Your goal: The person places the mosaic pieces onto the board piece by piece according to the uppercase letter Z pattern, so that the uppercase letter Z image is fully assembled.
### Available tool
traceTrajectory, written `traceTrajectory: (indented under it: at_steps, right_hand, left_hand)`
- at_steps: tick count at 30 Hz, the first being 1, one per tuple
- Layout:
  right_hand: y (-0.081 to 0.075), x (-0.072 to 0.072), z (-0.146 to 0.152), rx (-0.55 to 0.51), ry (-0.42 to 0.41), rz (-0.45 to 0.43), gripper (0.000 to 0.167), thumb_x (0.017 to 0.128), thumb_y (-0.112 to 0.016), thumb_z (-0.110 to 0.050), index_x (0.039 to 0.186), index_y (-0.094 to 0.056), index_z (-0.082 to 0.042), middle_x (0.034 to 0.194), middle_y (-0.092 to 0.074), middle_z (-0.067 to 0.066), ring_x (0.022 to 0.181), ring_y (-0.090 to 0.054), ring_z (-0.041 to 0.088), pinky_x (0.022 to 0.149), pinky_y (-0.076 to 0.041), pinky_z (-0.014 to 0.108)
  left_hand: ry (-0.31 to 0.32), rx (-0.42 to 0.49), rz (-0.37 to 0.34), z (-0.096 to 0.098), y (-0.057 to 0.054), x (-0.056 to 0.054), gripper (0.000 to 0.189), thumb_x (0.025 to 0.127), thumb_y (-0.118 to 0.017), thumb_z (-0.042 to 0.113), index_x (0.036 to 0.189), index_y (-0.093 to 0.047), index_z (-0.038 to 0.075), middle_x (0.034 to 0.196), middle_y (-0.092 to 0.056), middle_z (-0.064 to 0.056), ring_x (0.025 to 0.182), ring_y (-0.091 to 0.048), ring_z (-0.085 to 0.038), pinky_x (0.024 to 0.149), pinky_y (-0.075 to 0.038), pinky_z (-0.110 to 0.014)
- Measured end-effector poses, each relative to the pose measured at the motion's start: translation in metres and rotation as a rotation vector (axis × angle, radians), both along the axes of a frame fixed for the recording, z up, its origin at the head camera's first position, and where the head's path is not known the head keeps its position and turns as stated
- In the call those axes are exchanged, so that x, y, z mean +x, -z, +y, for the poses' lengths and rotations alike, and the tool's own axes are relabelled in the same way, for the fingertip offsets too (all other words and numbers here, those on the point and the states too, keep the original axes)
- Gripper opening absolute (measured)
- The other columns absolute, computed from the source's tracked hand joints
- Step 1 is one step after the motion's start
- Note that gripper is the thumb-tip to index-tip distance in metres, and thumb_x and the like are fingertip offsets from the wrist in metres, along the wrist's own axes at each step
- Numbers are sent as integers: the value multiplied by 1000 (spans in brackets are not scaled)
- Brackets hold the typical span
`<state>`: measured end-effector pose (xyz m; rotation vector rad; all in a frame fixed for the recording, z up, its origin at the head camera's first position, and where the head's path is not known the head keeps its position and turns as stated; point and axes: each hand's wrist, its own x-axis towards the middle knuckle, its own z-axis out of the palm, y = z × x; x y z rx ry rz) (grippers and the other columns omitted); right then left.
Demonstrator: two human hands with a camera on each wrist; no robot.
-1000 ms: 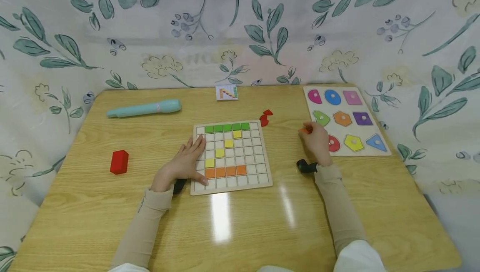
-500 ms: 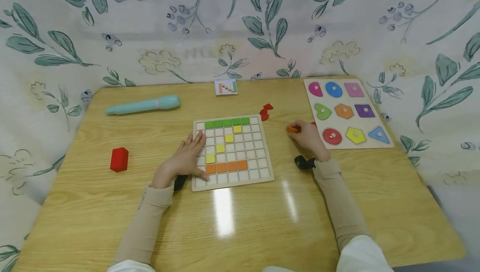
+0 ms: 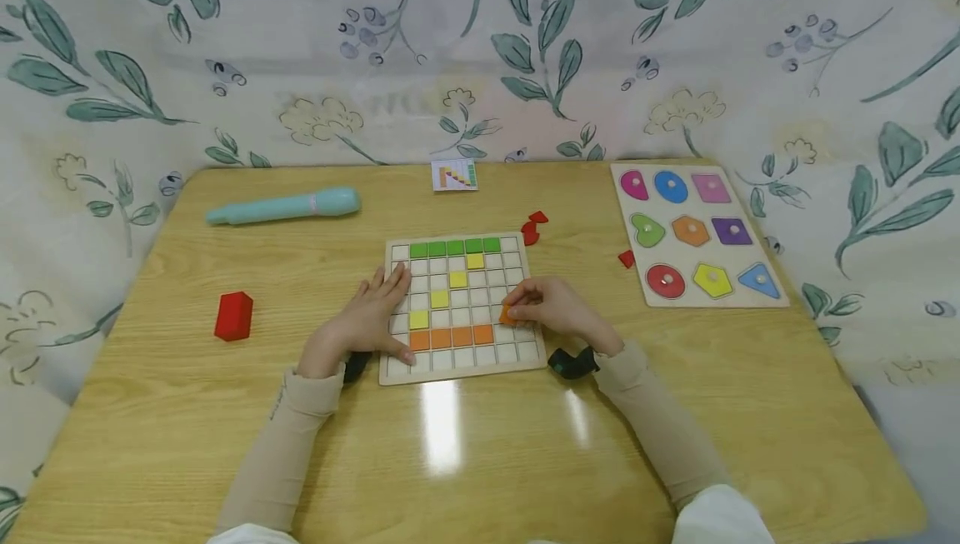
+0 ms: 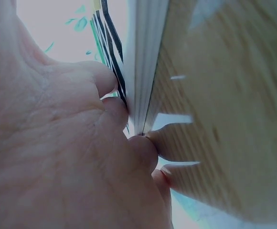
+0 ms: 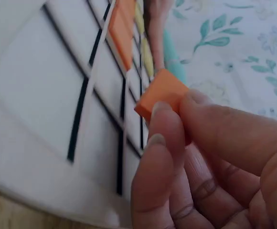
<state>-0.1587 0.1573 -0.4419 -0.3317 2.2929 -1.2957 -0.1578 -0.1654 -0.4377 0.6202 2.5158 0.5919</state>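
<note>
My left hand [image 3: 362, 323] rests with spread fingers on the left edge of a wooden grid board [image 3: 465, 367]. Between thumb and fingers, my right hand [image 3: 558, 307] pinches an orange square tile [image 5: 163, 93], held above the right part of the board. Green tiles [image 3: 455, 248] line the far row, yellow tiles [image 3: 439, 299] run in a diagonal, and orange tiles [image 3: 452, 336] fill part of a near row. In the left wrist view, the fingers of the left hand [image 4: 71, 133] touch the board's edge [image 4: 145, 67].
A shape puzzle board [image 3: 654, 294] lies at the right, with small red pieces [image 3: 530, 232] and another red piece [image 3: 626, 259] nearby. A pattern card [image 3: 453, 176] stands at the back. A teal pen-shaped object [image 3: 285, 206] and a red block [image 3: 234, 316] lie left.
My right hand has moved left from beside the shape puzzle to over the grid board, carrying the orange tile. A red piece it covered now shows. The left hand has stayed on the board.
</note>
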Motion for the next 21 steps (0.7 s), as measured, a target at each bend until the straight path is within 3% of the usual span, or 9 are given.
traceTrajectory:
  at_steps: [11,13,17,21]
  right_hand:
    - [-3,20,-15,135,-50,191,4,86,-73,-14,85,-73,-10,86,-65,1,72,-52,10,63,-43,20]
    - [-2,19,-16,128,-69,210,4,86,-73,-14,86,-73,-10,87,-65,2,73,-52,10,64,-44,20]
    - [0,11,-7,86,-63,159,11,89,-70,-16,98,-72,-9,94,-68,4,78,-54,11,69,-46,21]
    - [-2,-4,20,56,41,151,22,94,-63,-17,110,-68,-4,106,-68,13,84,-58,16,70,-48,22]
  left_hand:
    - [10,2,0,4,-2,-2,137,61,-87,48,155,2,1,163,13,-16,147,17,-43,118,6,-62]
    - [4,7,4,3,0,-2,138,60,-87,48,155,2,1,163,13,-16,147,17,-43,118,7,-62]
    - [-8,22,-1,1,3,0,138,60,-87,49,155,2,2,163,12,-16,147,17,-43,118,7,-62]
    - [-13,33,-6,-1,5,1,138,60,-87,48,155,2,1,163,12,-17,147,17,-43,117,6,-63]
